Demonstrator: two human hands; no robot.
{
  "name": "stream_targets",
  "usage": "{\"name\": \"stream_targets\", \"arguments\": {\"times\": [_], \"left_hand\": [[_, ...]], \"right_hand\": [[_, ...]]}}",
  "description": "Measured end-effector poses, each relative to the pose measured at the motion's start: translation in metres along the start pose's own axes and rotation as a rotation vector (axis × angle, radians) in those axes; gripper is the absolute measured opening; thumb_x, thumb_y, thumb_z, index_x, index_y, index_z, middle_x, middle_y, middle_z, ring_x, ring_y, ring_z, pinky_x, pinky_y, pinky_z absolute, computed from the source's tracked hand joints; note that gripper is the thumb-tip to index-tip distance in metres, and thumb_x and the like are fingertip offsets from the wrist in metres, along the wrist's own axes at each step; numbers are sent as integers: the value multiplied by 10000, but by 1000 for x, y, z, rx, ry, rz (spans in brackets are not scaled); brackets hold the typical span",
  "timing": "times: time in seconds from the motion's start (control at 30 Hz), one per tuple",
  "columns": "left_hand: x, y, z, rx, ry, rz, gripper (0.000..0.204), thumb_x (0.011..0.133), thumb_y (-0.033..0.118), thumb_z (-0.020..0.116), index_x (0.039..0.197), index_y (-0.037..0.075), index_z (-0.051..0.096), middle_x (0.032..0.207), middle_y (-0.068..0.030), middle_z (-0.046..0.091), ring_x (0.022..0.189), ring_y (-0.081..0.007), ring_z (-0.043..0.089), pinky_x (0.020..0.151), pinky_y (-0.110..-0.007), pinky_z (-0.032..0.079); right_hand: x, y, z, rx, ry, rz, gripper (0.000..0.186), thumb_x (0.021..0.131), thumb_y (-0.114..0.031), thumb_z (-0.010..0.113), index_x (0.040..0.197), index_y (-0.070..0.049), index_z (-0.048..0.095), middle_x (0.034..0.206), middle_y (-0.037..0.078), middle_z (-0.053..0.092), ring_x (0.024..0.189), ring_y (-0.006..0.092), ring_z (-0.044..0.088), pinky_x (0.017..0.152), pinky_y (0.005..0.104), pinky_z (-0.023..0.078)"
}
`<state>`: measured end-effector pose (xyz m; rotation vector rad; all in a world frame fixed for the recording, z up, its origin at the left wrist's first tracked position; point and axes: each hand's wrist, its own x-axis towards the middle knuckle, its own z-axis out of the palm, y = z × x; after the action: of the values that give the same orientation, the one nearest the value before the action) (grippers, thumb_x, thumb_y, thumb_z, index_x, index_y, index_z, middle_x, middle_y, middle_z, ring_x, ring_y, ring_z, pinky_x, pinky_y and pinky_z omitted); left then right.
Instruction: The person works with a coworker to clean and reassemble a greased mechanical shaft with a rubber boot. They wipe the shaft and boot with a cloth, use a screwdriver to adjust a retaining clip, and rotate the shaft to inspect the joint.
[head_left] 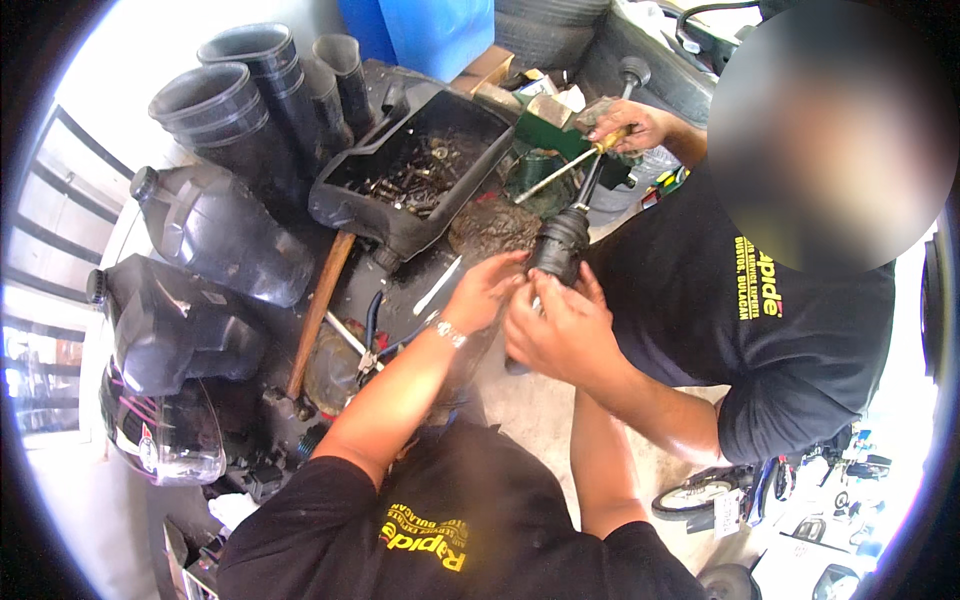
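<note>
A drive axle (592, 182) with a black ribbed rubber boot (562, 243) slants down toward me. My left hand (484, 292) has its fingers closed against the left side of the boot end. Mostly hidden behind a co-worker's hand (556, 325), my right hand (592, 284) shows only fingers curled at the boot's right side. That co-worker's hand pinches at the near end of the axle; what it works on there is too small to tell. Their other hand (637, 128) holds a yellow-handled screwdriver (560, 178) and a dirty rag along the shaft.
A black cut-open container (330, 200) of loose metal hardware stands left of the axle. Near it lie a wooden-handled hammer (322, 315) and a white pen-like stick (438, 286). Dark jugs (225, 235), rubber boots (270, 85) and a helmet (165, 435) line the left side.
</note>
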<state>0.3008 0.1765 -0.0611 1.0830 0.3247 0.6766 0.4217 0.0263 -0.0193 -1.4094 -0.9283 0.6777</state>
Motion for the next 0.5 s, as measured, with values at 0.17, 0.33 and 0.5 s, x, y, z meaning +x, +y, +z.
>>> {"name": "stream_targets", "arguments": {"times": [0.17,0.33,0.5], "left_hand": [[-4,13,-10,359,-147,62,390,958,-12,611,1346,2,574,1246,-82,678,1115,-128,628,961,-288,498],[-3,13,-12,602,-120,192,383,912,2,668,1289,-20,604,1116,-130,728,998,-143,681,871,-306,534],[10,28,-19,951,-147,396,417,799,7,750,1208,23,667,962,-167,718,825,-290,719,728,-318,550]], "right_hand": [[3,15,-5,-293,116,-265,476,959,-67,626,1423,-123,534,1211,138,673,1040,236,659,938,353,511],[10,24,-22,-585,126,-402,523,910,-74,692,1414,-76,554,1300,160,655,1119,285,665,981,345,502],[20,30,-32,-638,77,-475,503,889,-139,736,1361,-52,586,1289,154,659,1084,269,674,941,347,520]]}}
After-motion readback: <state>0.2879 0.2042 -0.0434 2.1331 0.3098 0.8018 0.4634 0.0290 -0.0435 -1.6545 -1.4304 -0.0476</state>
